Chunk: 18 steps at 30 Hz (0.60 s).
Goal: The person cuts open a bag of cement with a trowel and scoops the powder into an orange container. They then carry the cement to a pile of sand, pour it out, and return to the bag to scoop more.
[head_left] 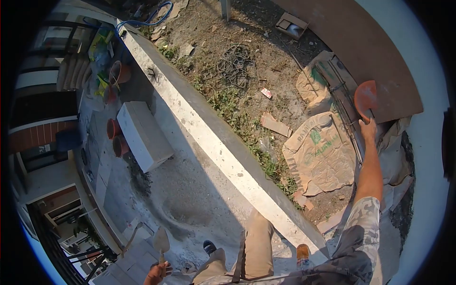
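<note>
At two o'clock the right hand [368, 129] is closed on the lower edge of a round orange plastic disc [365, 97], which lies against a brown board [380, 57]. The disc looks light and rigid, best held by that edge. At seven o'clock the left hand [156, 273] is wrapped round the handle of a pointed grey steel trowel [161, 241], which looks stiff and light. A tan paper cement sack [320, 152] carries a green logo, but its lettering is too warped to read.
</note>
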Each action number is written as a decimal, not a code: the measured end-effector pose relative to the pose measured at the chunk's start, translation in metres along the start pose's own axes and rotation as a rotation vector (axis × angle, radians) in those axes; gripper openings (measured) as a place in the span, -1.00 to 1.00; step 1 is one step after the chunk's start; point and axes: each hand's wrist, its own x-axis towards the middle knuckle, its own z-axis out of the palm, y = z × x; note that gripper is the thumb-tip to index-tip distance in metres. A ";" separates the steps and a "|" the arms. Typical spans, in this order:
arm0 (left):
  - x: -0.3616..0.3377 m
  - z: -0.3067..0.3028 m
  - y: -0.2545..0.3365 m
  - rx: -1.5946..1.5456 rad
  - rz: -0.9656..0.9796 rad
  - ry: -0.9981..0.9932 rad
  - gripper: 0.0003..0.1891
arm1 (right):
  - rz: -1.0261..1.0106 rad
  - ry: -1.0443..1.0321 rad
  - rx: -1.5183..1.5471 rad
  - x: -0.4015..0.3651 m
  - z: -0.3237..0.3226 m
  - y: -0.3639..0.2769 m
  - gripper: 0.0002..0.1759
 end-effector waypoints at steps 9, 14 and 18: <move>0.029 -0.001 -0.034 -0.171 0.094 -0.155 -0.59 | -0.159 0.591 0.385 -0.128 -0.098 -0.043 -0.86; 0.051 0.005 -0.062 -0.328 0.264 -0.208 -0.43 | -0.366 0.396 0.547 -0.264 -0.159 -0.110 -0.57; -0.008 0.012 -0.050 -0.542 0.403 -0.286 -0.28 | -0.560 0.156 0.714 -0.390 -0.195 -0.203 -0.23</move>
